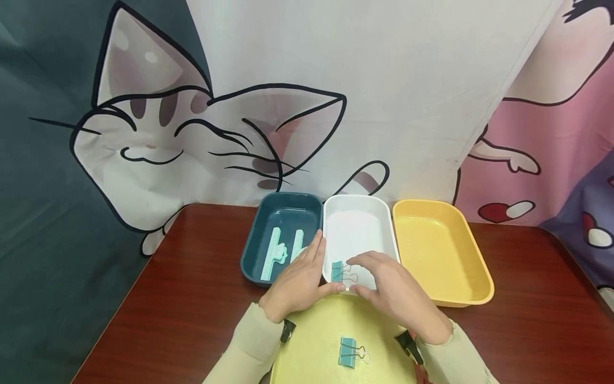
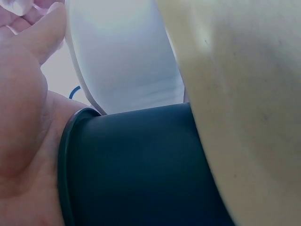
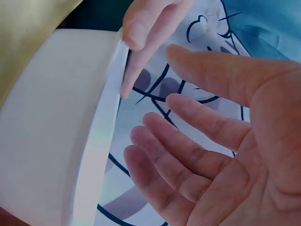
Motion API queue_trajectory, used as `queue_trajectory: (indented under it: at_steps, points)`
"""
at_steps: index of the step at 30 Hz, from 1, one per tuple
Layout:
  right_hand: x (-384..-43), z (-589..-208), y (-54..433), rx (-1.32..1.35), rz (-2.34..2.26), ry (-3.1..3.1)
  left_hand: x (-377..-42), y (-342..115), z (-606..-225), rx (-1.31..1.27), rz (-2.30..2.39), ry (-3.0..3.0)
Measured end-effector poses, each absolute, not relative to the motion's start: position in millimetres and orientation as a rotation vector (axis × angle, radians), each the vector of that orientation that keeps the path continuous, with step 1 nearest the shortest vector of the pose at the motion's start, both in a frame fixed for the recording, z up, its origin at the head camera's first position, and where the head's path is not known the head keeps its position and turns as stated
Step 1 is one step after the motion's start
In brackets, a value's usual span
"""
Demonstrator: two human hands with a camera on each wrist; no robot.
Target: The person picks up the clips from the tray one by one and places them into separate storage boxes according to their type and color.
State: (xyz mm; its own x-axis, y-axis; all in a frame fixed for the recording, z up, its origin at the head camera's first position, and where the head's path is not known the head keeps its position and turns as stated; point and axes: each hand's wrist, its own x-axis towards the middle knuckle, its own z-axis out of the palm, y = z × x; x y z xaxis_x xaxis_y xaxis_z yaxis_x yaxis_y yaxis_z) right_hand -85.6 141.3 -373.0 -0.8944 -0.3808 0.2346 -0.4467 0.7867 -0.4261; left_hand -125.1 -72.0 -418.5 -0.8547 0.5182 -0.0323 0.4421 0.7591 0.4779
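A teal binder clip [image 1: 338,272] lies at the front left inside the white tray [image 1: 357,224]. Above that tray is my right hand [image 1: 390,282], its fingers spread apart and gently bent, with nothing in its grasp; the right wrist view shows the bare palm. My left hand [image 1: 299,280] lies along the edge between the white tray and the dark blue tray [image 1: 249,250], fingers straight. Its thumb [image 3: 136,33] touches the white tray's rim. Another teal binder clip [image 1: 347,352] lies on the yellow surface [image 1: 312,341] between my forearms.
Inside the dark blue tray lie two mint ruler-like strips [image 1: 271,256], one with a visible clip part; my left hand partly covers the other. To the right stands a yellow tray [image 1: 436,250]. A printed cat curtain [image 1: 268,53] hangs behind the brown table [image 1: 192,298].
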Motion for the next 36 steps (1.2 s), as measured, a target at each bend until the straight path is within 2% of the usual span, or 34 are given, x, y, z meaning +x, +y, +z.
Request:
queue_trajectory:
  at_steps: [19, 36]
  points:
    - [-50, -374, 142, 0.750, 0.584, -2.835, -126, -73, -420, 0.784, 0.699, 2.798]
    - [-29, -382, 137, 0.812, 0.702, -3.055, -126, -72, -421, 0.786, 0.714, 2.795]
